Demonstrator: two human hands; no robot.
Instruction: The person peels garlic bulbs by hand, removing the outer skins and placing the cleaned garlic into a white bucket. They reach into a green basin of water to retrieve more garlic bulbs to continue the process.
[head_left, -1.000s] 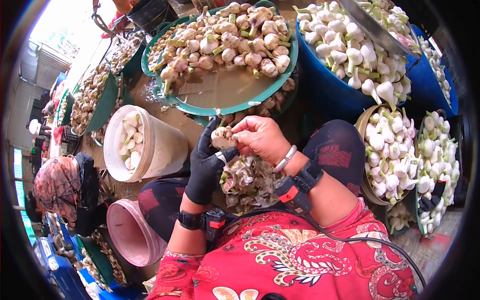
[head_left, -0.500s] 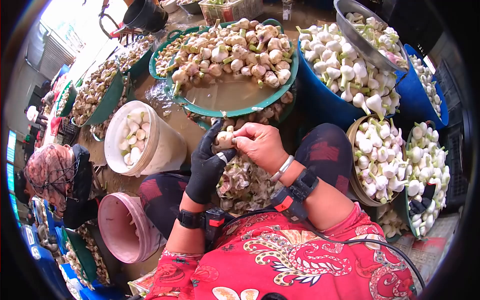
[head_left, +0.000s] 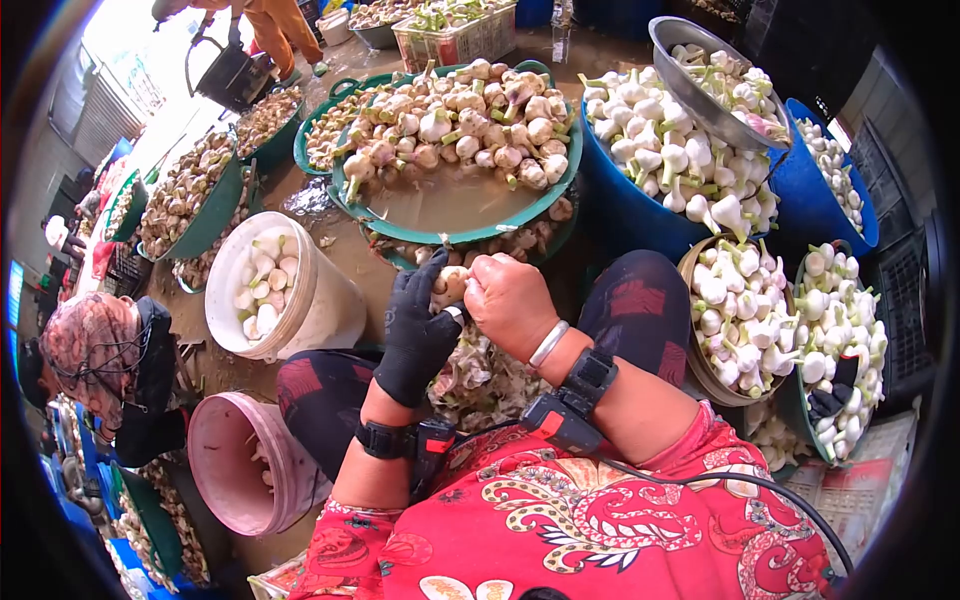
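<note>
In a black glove, my left hand (head_left: 412,335) is closed round a garlic bulb (head_left: 449,286) with brownish outer skin. My bare right hand (head_left: 510,303) presses curled fingers and thumb against the right side of that bulb; what lies under the fingertips is hidden. Below both hands, between my knees, is a heap of papery garlic skins (head_left: 482,375). Just beyond them stands a green basin (head_left: 470,236) with unpeeled garlic bulbs (head_left: 465,120) piled towards its far side.
A white bucket (head_left: 330,305) with peeled bulbs and a pink bucket (head_left: 215,490) stand left. On the right are a blue tub (head_left: 625,200) of white garlic, a metal bowl (head_left: 690,95) and a brown-rimmed bucket (head_left: 690,350). A co-worker's patterned head covering (head_left: 90,345) shows left; another person (head_left: 285,35) stands at the back.
My right fingers have curled in tighter against the bulb. The view has shifted slightly, and a person in orange trousers now shows at the back beside the black bucket.
</note>
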